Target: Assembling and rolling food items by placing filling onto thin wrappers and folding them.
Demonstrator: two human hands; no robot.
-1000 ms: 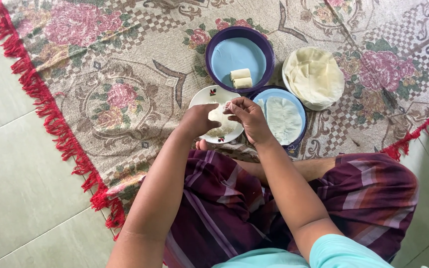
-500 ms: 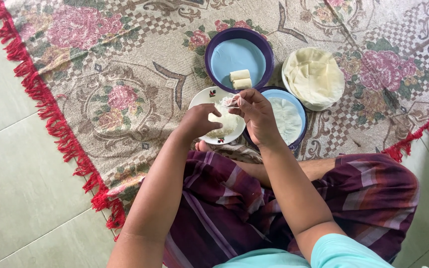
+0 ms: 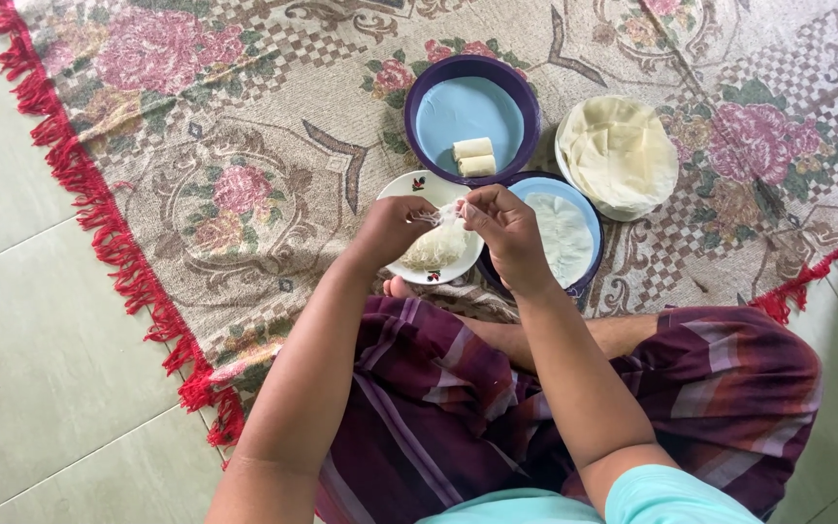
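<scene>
We are pinching a noodle tuft (image 3: 438,215) between our left hand (image 3: 392,228) and right hand (image 3: 508,233), both wrists bent inward (fingertips nearly meeting), over the plate (image 3: 402,186) at 12 o'clock from our lap.

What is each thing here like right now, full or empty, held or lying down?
Left hand: pinching noodle strands.
Right hand: pinching the same strands.
Noodles: heaped on the white plate, a few strands lifted.
White plate: partly covered by noodles.
Purple bowl: nearly empty, holding two rolls.
Rolls: wrapped shut, lying side by side.
Blue plate: one wrapper laid flat on it.
Wrapper stack: piled on its plate, untouched.
</scene>
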